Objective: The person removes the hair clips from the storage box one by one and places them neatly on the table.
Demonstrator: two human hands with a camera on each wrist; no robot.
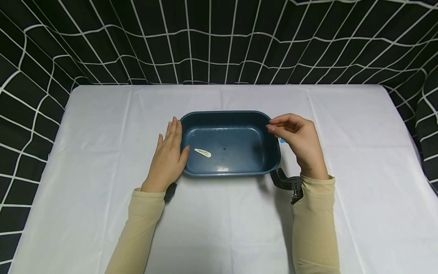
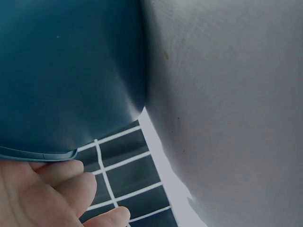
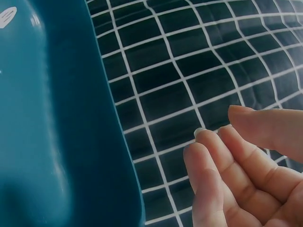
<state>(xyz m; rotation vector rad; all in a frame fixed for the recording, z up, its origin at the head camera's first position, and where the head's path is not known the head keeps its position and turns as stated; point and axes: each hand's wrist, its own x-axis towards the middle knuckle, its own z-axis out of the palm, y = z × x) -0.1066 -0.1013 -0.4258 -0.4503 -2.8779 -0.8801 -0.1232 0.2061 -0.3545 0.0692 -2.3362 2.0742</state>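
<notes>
A dark blue oblong plastic basin (image 1: pixel 236 152) sits on the white-covered table. Inside it, toward its left end, lies a cream-white snap hair clip (image 1: pixel 203 153); part of this clip (image 3: pixel 7 17) also shows at the corner of the right wrist view. My left hand (image 1: pixel 167 160) rests against the basin's left rim, fingers extended and thumb over the edge. At the right end, my right hand (image 1: pixel 302 140) hovers by the rim with loosely bent fingers. In the right wrist view a gap separates its thumb (image 3: pixel 265 125) from the fingers, and nothing is between them.
A small blue thing (image 1: pixel 282 140) peeks out beside the basin's right wall, mostly covered by the right hand. White cloth (image 1: pixel 219 228) covers the table. Black fabric with a white grid (image 1: pixel 219 45) hangs behind and along the sides. A black wrist mount (image 1: pixel 285 180) juts from the right sleeve.
</notes>
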